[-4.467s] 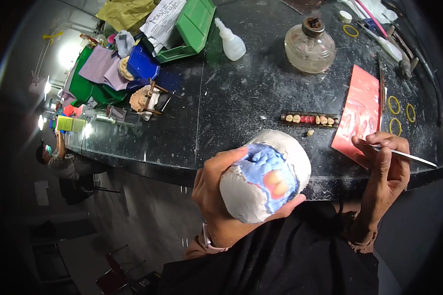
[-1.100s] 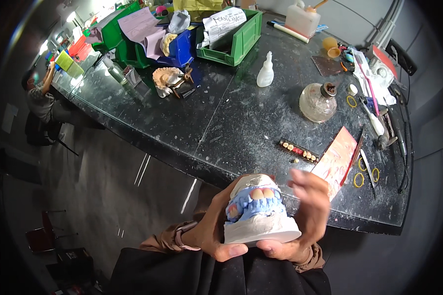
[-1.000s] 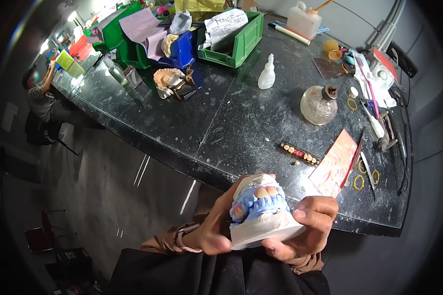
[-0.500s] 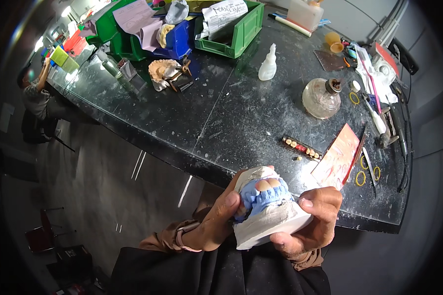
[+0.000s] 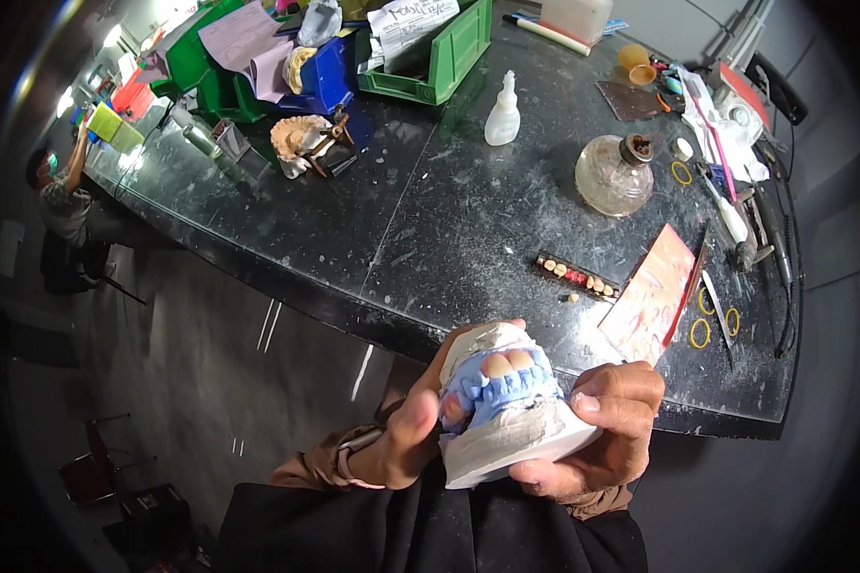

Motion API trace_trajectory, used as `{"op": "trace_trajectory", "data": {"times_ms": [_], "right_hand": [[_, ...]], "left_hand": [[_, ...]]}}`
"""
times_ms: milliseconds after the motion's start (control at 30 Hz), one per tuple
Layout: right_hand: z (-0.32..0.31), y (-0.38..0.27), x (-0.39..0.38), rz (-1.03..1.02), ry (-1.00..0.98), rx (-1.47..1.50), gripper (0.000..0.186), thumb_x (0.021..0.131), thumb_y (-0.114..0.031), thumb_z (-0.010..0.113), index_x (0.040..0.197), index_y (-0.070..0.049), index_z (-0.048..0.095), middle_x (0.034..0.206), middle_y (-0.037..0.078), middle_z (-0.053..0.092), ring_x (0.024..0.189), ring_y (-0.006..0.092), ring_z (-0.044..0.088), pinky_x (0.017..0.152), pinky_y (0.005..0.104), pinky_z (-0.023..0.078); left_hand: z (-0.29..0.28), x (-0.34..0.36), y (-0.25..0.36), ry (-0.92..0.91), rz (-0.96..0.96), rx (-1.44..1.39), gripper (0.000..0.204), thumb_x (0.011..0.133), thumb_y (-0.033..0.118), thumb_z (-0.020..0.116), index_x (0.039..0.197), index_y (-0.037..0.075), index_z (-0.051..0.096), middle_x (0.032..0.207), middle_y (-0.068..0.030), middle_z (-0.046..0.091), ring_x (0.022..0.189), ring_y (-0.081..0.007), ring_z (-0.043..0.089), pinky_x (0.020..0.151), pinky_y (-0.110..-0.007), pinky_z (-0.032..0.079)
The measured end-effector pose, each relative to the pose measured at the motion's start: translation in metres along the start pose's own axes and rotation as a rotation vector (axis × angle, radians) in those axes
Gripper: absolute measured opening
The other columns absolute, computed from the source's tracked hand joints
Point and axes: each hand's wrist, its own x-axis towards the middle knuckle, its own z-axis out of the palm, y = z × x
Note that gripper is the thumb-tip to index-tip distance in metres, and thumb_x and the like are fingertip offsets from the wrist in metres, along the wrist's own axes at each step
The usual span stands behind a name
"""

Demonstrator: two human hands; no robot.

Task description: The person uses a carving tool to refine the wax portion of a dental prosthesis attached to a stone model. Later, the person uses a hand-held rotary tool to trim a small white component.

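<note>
Just past the table's near edge I hold a dental model [image 5: 521, 435], its white plaster halves meeting around blue teeth. Two tooth-coloured front teeth [image 5: 506, 363] stand out in the blue arch, with a pinkish patch at the left side. My right hand [image 5: 616, 425] grips the white base between thumb and fingers. At the model's left, my left hand [image 5: 413, 430] supports it from behind; those fingers are mostly hidden and the thumb is raised. On the table beyond lie a strip of artificial teeth [image 5: 578, 277], one loose tooth [image 5: 572, 298] and a pink wax sheet [image 5: 648, 296].
A glass spirit burner [image 5: 613, 177] and a white dropper bottle [image 5: 503, 113] stand farther back. Another plaster model [image 5: 301, 143] sits left, near green [image 5: 440, 72] and blue [image 5: 327, 91] bins. Hand tools [image 5: 731, 215] and yellow rubber bands [image 5: 700, 332] lie right. A co-worker [image 5: 62, 201] sits far left.
My left thumb has lifted off the model's side, uncovering the pinkish patch. The model has shifted slightly left with my hands. The whole view has moved a little.
</note>
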Motion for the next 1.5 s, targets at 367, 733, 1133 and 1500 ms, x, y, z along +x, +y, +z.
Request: {"op": "trace_trajectory", "data": {"times_ms": [367,733,1133,1500], "right_hand": [[-0.001,-0.005,0.013,-0.031,-0.115,0.34,0.058,0.063,-0.052,0.073,0.107,-0.014,0.065,0.119,0.015,0.051,0.116,0.0347,0.041,0.093,0.0445,0.033],[-0.021,-0.005,0.005,-0.175,-0.656,0.155,0.032,0.078,-0.042,0.054,0.099,-0.024,0.07,0.12,0.016,0.056,0.119,0.0354,0.044,0.091,0.0463,0.037],[-0.019,-0.008,0.001,-0.206,-0.616,0.087,0.033,0.071,-0.041,0.059,0.096,-0.024,0.069,0.116,0.013,0.059,0.116,0.0322,0.049,0.091,0.0457,0.037],[-0.029,0.003,-0.003,-0.018,-0.513,0.281,0.101,0.05,-0.047,0.086,0.136,-0.028,0.035,0.131,0.026,0.042,0.124,0.0455,0.034,0.098,0.0509,0.031]], "left_hand": [[-0.016,0.011,0.011,-0.548,0.29,0.694,0.101,0.048,0.025,0.087,0.13,-0.003,0.035,0.123,-0.0185,0.048,0.109,-0.028,0.053,0.092,-0.038,0.043],[-0.025,0.026,-0.018,-0.776,0.401,0.574,0.079,0.05,0.026,0.083,0.119,0.005,0.052,0.117,-0.0107,0.055,0.109,-0.0264,0.056,0.089,-0.038,0.046],[-0.03,0.024,-0.015,-0.756,0.476,0.729,0.074,0.05,0.029,0.081,0.115,0.006,0.056,0.113,-0.0108,0.058,0.106,-0.0285,0.058,0.092,-0.04,0.045],[-0.026,0.019,0.016,-0.735,0.53,0.909,0.087,0.042,0.03,0.081,0.118,-0.001,0.052,0.115,-0.0147,0.059,0.101,-0.0277,0.06,0.083,-0.037,0.047]]}}
